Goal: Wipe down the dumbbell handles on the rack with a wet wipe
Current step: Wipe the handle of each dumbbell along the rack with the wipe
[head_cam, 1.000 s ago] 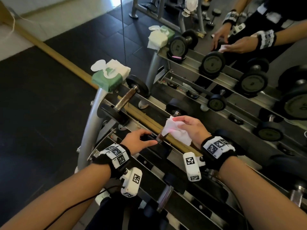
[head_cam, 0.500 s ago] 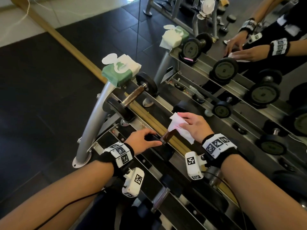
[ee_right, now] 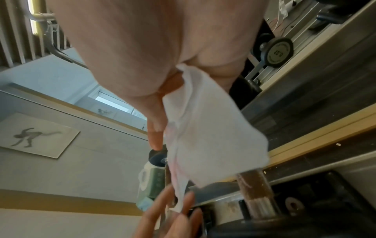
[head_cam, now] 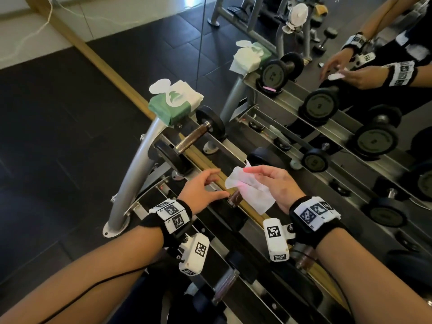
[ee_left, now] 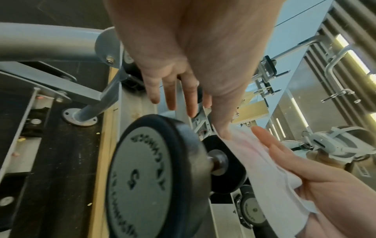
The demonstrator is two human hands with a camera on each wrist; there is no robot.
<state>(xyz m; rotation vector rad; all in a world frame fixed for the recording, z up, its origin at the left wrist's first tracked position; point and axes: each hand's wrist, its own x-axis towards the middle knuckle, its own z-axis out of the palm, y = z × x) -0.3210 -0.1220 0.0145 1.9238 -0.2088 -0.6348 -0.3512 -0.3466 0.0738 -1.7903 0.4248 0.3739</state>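
Fingers (head_cam: pixel 211 175) of the left hand (head_cam: pixel 198 190) spread loose and grasp nothing, hovering just above the near black round dumbbell plate (ee_left: pixel 146 177). Right of them, the rusty brown dumbbell handle (head_cam: pixel 236 198) lies on the grey metal rack (head_cam: pixel 131 169), under the crumpled white wet wipe (head_cam: pixel 247 190) that the right hand (head_cam: pixel 273 183) holds with its fingers extended.

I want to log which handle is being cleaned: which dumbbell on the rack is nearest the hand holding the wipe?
The dumbbell directly under the right hand; the wet wipe hangs over its brown handle. The dumbbell beside the green wipes pack sits farther left.
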